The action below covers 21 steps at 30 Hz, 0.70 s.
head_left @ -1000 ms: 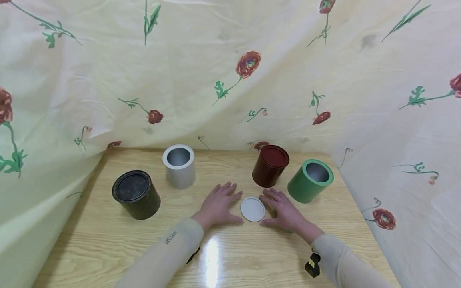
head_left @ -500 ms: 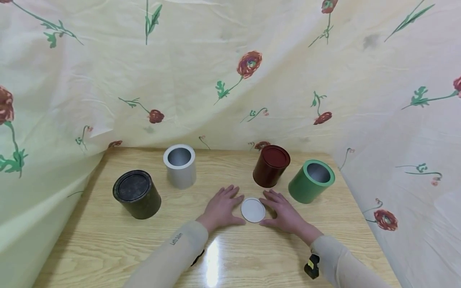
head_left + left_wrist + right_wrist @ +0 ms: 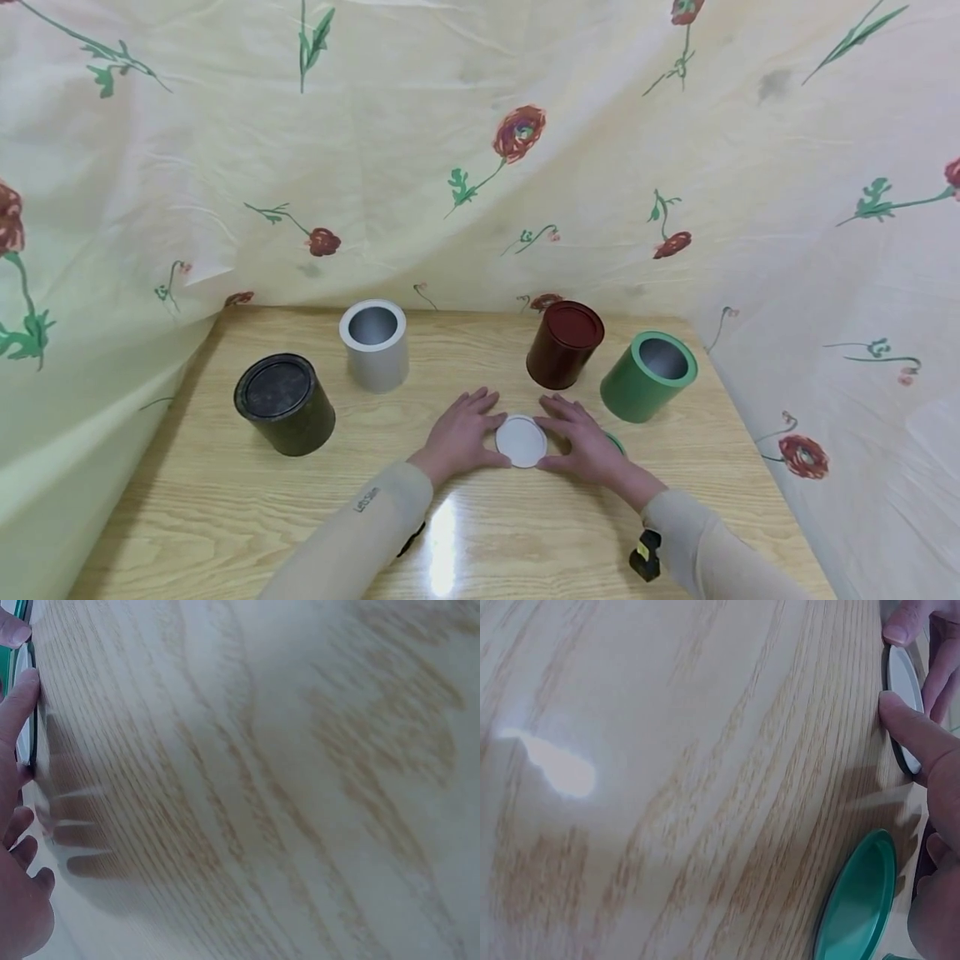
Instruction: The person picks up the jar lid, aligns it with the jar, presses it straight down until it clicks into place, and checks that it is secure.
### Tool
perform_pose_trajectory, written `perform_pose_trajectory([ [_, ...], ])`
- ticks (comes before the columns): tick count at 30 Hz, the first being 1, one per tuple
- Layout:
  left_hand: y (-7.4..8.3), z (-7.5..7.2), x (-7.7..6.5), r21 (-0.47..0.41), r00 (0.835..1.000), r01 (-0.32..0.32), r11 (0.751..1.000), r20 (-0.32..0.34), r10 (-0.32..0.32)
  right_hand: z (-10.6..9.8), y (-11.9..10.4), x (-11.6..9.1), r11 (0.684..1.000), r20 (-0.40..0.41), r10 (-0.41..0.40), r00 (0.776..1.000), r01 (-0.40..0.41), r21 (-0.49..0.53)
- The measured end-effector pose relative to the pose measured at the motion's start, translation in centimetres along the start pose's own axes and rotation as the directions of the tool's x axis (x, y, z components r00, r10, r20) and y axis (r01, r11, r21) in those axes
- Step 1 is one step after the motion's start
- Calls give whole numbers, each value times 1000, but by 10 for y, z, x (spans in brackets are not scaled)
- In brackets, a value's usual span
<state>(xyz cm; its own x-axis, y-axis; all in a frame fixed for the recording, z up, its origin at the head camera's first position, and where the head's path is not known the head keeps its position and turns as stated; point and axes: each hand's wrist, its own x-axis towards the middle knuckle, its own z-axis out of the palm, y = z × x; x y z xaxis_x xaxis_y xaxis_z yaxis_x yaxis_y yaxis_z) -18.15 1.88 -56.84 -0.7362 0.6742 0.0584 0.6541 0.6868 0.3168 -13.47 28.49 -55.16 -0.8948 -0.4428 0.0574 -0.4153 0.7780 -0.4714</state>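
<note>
A round white lid [image 3: 521,442] lies between my two hands on the wooden table. My left hand [image 3: 467,436] has its thumb and index finger at the lid's left edge. From the other side, my right hand [image 3: 588,446] holds the lid's right edge between thumb and index finger. In the right wrist view, both thumbs touch the rim of the white lid [image 3: 905,679]; the left wrist view catches only a sliver of that lid [image 3: 26,724]. Partly hidden under the right wrist is a green lid [image 3: 616,443], plainer in the right wrist view.
An open white can [image 3: 377,367] and a lidded black can [image 3: 292,417] stand left. At the back right are a lidded dark red can [image 3: 558,358] and an open green can [image 3: 637,392]. A floral curtain [image 3: 405,167] hangs behind the table [image 3: 225,517].
The white lid has shifted slightly left and toward me, with my right hand moving alongside it. My left hand came in from the left to the lid. More of the green lid shows.
</note>
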Motion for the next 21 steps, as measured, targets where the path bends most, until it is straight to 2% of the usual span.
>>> perform_pose_trajectory([
  [8, -5, -1, -8, -65, 1000, -5, 998, -17, 4, 6, -3, 2, 998, -18, -51, 999, 52, 28],
  [21, -12, -1, -18, -37, 996, -49, 998, -80, 46, 7, -10, 5, 997, -27, -77, 997, 77, 24],
])
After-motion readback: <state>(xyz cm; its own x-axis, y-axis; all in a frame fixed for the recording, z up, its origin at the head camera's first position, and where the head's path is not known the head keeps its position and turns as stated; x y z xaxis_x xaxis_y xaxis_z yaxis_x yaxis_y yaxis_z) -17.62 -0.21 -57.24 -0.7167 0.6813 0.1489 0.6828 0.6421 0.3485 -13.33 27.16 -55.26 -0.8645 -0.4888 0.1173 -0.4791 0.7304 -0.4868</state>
